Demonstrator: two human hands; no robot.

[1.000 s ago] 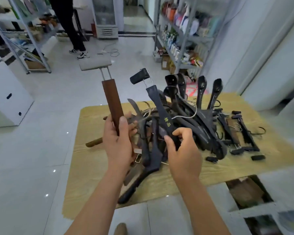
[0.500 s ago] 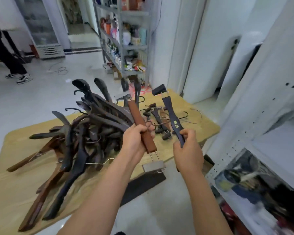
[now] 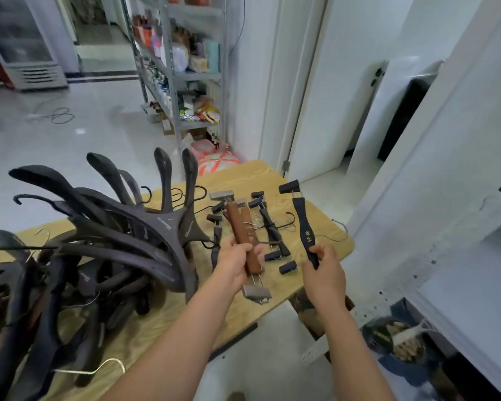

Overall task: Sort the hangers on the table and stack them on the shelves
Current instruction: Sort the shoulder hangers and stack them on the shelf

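The left hand (image 3: 234, 263) had its grip closed round the brown clip hangers (image 3: 239, 228) (two bars held together, as far as could be told), with their metal clip ends showing above and below the fist. The right hand (image 3: 324, 272) pinched the lower end of a black clip hanger (image 3: 303, 227), which stood nearly upright with its clip at the top. Both were held just above the worktop (image 3: 243, 175), over its near right corner.

Beyond the hands, toward 12 o'clock, a small group of loose clip hangers (image 3: 272, 233) lay side by side on the wood. At 9 o'clock the tangled heap (image 3: 113, 241) of dark coat hangers covered most of the surface. The white shelves (image 3: 446, 227) stood at 3 o'clock, close beside the worktop. Something blurred sat in a lower bay at 5 o'clock, too unclear to name.

By my reading the job was at an early stage. A few clip types lay apart from the rest, the heap was largely unsorted, and no stacked hangers could be seen on the shelves.
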